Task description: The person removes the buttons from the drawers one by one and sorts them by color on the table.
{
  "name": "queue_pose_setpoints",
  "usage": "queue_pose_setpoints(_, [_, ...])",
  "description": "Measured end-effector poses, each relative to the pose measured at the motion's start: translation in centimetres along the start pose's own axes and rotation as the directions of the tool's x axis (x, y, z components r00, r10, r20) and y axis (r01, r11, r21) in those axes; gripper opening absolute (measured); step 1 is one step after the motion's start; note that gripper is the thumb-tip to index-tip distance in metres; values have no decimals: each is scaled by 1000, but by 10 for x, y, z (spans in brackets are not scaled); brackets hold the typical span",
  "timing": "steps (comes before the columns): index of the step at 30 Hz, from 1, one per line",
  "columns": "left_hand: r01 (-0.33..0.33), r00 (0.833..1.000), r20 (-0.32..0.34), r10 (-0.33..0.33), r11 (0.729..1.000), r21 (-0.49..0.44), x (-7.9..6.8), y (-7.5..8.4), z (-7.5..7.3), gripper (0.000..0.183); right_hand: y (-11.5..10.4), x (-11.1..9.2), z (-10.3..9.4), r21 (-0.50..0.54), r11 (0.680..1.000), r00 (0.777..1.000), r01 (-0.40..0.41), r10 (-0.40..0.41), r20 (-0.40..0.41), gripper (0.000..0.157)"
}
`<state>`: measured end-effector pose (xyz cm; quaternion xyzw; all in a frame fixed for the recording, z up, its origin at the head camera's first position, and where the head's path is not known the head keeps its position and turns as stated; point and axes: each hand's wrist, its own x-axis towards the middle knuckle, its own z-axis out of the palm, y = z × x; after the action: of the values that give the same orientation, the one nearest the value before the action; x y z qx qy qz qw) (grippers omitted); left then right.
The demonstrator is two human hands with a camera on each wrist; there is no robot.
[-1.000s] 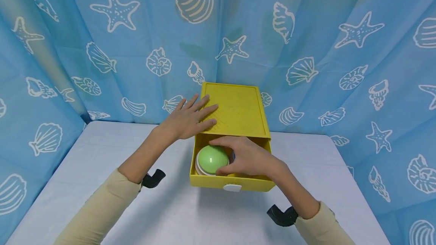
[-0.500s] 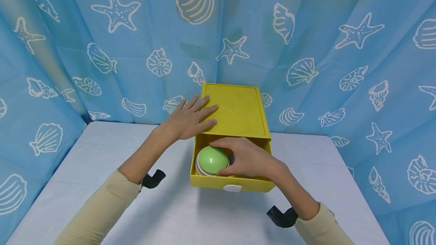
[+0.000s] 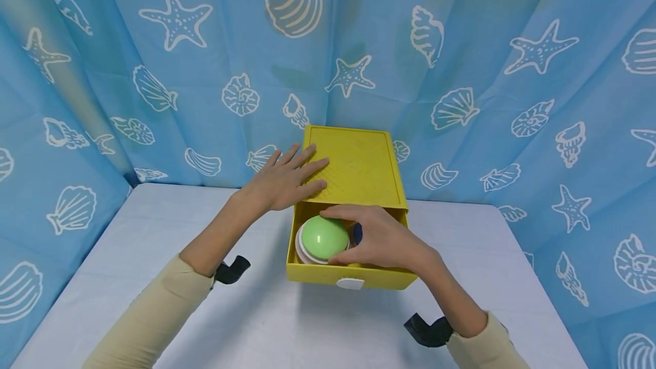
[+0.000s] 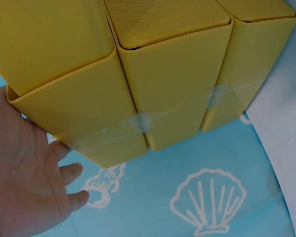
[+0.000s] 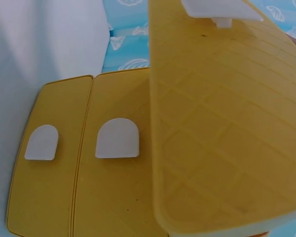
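Note:
The top drawer [image 3: 302, 272] of a yellow drawer cabinet [image 3: 359, 167] is pulled out. A round green-domed thing [image 3: 324, 238] with a white rim is in its left part. My right hand [image 3: 379, 238] grips this from the right, with fingers at the back and thumb in front. My left hand [image 3: 279, 181] rests with spread fingers on the cabinet's top left edge. In the left wrist view, the left hand [image 4: 29, 168] is at the cabinet's side. The right wrist view shows the pulled-out drawer's front [image 5: 227, 123], but hides the right hand.
Below the open drawer are two closed drawers with white knobs [image 5: 117, 138]. A dark blue thing [image 3: 357, 233] shows inside the open drawer, partly behind the right hand. The cabinet stands on a white table [image 3: 246, 312] against a blue shell-patterned curtain [image 3: 205, 73].
My right hand and the green-domed thing have shifted slightly right and up, showing more of a pale round edge under it. My left hand stays in place.

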<state>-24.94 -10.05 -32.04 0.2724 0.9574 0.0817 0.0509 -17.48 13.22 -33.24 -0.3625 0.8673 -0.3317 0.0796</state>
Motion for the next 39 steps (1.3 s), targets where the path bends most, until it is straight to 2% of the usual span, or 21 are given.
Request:
queue_pose_setpoints(8, [0,1000,-1,0,1000,-3,0,2,0,63,0,-8,-8,64,998,1000,-12,13,-26,73])
queue_pose_setpoints(16, [8,1000,2,-8,1000,-13,0,2,0,63,-5,-16,-22,190,982,999,-14,21,-33,74])
queue_pose_setpoints(30, [9,1000,-1,-10,1000,-24,1,2,1,64,-11,-40,-68,106,994,996,-20,30,-88,71])
queue_pose_setpoints(39, [15,1000,0,-15,1000,-22,2,3,1,63,7,-59,-94,89,996,990,-10,22,-140,68])
